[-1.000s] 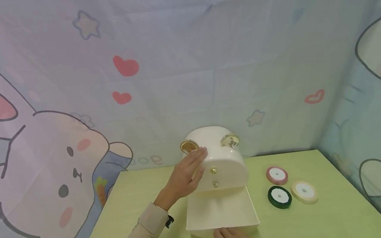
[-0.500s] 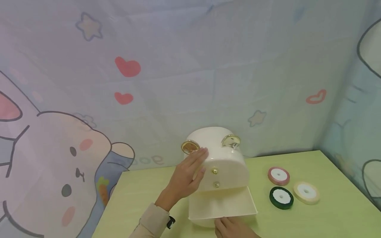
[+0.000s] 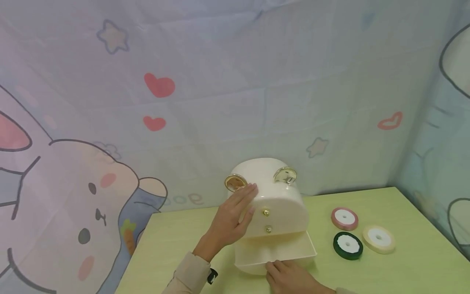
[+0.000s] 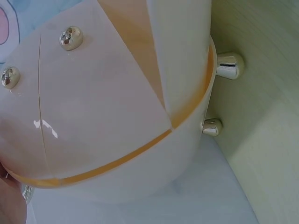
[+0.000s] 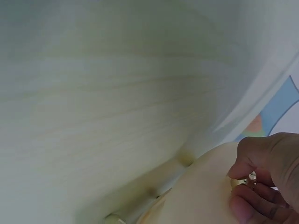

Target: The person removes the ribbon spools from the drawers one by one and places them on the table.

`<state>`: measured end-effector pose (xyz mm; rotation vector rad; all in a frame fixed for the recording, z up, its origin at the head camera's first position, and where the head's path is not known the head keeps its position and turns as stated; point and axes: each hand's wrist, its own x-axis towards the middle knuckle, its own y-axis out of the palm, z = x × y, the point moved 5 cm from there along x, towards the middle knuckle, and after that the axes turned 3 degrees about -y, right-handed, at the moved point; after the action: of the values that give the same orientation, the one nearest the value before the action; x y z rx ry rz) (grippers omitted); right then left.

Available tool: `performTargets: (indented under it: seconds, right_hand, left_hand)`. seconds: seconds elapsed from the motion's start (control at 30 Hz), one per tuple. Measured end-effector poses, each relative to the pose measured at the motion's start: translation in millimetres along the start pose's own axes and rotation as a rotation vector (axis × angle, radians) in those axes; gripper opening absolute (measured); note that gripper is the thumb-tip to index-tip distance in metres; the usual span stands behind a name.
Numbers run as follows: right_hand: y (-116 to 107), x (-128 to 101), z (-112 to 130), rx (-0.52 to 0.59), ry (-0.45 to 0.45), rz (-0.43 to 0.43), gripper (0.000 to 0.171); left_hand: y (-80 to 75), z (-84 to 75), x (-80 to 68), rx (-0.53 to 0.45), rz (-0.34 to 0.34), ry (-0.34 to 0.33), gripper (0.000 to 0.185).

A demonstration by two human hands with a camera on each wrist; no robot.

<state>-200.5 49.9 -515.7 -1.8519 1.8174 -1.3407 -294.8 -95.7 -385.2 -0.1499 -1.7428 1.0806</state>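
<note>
A glossy cream storage box (image 3: 268, 173) in the shape of an alarm clock stands at the back of the table, two gold round bells (image 3: 284, 175) on top. Its bottom drawer (image 3: 253, 252) sticks partly out toward the front, and no contents show inside. My left hand (image 3: 228, 220) rests on the box's upper left with fingers extended; only its edge enters the left wrist view. At the drawer's front, my right hand (image 3: 291, 277) pinches the gold knob (image 5: 237, 183) between thumb and fingers, as the right wrist view shows. Two gold knobs (image 3: 266, 212) mark the closed upper drawers.
Three ribbon spools lie flat right of the box: a pink spool (image 3: 344, 218), a dark green spool (image 3: 347, 246) and a cream spool (image 3: 378, 239). A cartoon-printed cloth (image 3: 220, 94) hangs right behind the green table (image 3: 172, 228). Gold feet (image 4: 230, 65) support the box.
The bottom drawer has slid inward toward the box, with my right hand moving forward on its front. My left hand has stayed on the box.
</note>
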Motion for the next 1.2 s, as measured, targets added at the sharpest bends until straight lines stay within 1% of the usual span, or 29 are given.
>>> performTargets:
  seconds: [0.1, 0.2, 0.27, 0.3, 0.37, 0.4, 0.47, 0.53, 0.67, 0.73, 0.93, 1.2]
  right_hand:
    - [1.2, -1.8, -2.6, 0.020, 0.001, 0.004, 0.034]
    - [1.2, 0.4, -3.0, -0.021, -0.009, -0.044, 0.029]
    - [0.8, 2.1, -3.1, -0.053, -0.011, -0.077, 0.028]
    - [0.6, 3.1, -3.3, -0.064, -0.011, -0.090, 0.031]
    - [0.2, 4.7, -4.0, -0.074, -0.014, -0.104, 0.044]
    - [-0.1, 5.1, -4.8, -0.072, -0.013, -0.106, 0.051]
    - [-0.6, 5.5, -7.2, -0.062, -0.004, -0.109, 0.060]
    - [-1.5, 4.8, -9.6, -0.053, 0.001, -0.115, 0.062]
    - [-2.4, 4.4, -12.9, -0.058, 0.002, -0.138, 0.060]
    - [-1.4, 5.3, -13.6, -0.063, 0.001, -0.137, 0.059]
    - [2.0, 6.8, -16.2, -0.080, 0.014, -0.088, 0.063]
    - [4.0, 5.2, -18.1, -0.078, 0.024, -0.090, 0.064]
  left_hand:
    - [0.3, -0.3, 0.0, 0.004, -0.007, 0.007, 0.048]
    - [0.5, 0.3, 0.6, 0.008, -0.014, 0.020, 0.048]
    - [1.0, 0.8, 1.5, 0.010, -0.015, 0.027, 0.048]
    - [1.2, 1.2, 1.8, 0.012, -0.016, 0.028, 0.047]
    - [0.9, 1.8, 2.3, 0.011, -0.017, 0.027, 0.047]
    - [0.7, 2.1, 2.5, 0.008, -0.018, 0.024, 0.047]
    - [0.5, 2.5, 2.4, 0.000, -0.017, 0.018, 0.047]
    - [0.3, 2.7, 2.0, -0.012, -0.014, 0.009, 0.047]
    - [0.4, 1.8, 1.2, -0.018, -0.015, 0.010, 0.046]
    - [0.2, 1.2, 1.6, -0.018, -0.020, 0.019, 0.046]
    - [0.1, 2.2, 2.3, -0.016, -0.022, 0.023, 0.046]
    - [-0.4, 0.7, 0.9, -0.021, -0.016, 0.020, 0.047]
